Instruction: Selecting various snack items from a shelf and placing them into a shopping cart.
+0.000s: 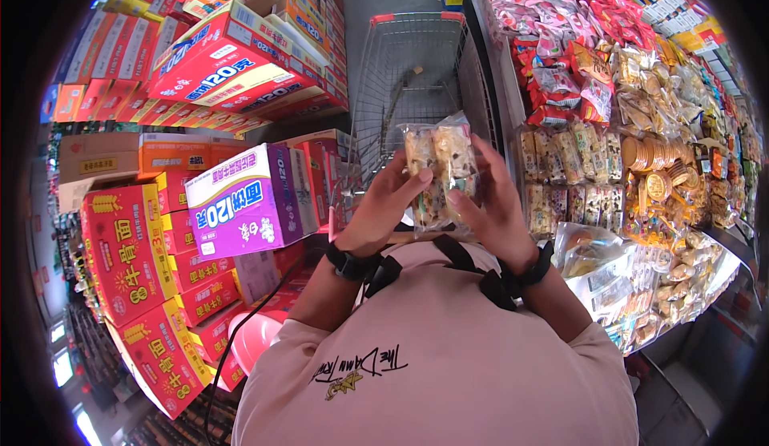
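I hold a clear plastic packet of pale nougat-like sweets point(439, 157) upright in front of my chest with both hands. My left hand point(384, 205) grips its left edge, thumb on the front. My right hand point(493, 205) grips its right side, fingers wrapped behind and thumb on the front. Both wrists wear black bands. The lower part of the packet is hidden by my fingers.
A wire shopping trolley point(416, 77) stands just beyond my hands. To the right runs a display shelf point(625, 125) heaped with packeted snacks and sweets. On the left rise stacks of red cartons point(136, 262) and a purple carton point(240, 201). A pink basin point(256, 338) sits low left.
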The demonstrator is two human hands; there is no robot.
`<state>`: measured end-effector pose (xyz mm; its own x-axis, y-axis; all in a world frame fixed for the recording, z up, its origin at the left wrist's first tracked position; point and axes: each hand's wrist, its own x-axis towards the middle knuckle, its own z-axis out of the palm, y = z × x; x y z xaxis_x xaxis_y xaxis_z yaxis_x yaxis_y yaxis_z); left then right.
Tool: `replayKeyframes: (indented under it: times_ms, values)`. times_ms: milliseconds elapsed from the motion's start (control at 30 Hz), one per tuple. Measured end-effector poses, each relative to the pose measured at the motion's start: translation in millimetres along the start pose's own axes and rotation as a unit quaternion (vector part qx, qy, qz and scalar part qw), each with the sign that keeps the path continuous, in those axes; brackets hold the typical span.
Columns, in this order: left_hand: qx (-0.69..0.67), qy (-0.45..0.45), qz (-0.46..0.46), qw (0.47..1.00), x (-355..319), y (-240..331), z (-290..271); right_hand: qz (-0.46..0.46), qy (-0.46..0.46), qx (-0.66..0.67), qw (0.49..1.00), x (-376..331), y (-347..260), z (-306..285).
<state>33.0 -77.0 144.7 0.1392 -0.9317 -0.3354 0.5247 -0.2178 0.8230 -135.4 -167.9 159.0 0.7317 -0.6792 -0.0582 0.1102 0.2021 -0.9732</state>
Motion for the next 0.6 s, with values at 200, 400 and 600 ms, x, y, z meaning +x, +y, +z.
replayKeyframes:
  times_ms: [200, 400, 600]
  values:
    - [0.007, -0.022, -0.083, 0.996, 3, -9, -30, -0.103, 0.067, -0.26, 0.958, 12, 5, 18]
    - [-0.014, -0.062, -0.022, 0.998, 9, -9, -1, -0.129, -0.031, -0.341, 0.931, 16, -5, 19]
    - [-0.085, -0.06, -0.052, 0.993, 3, -6, -1, -0.418, -0.005, -0.317, 0.852, 30, -138, -6]
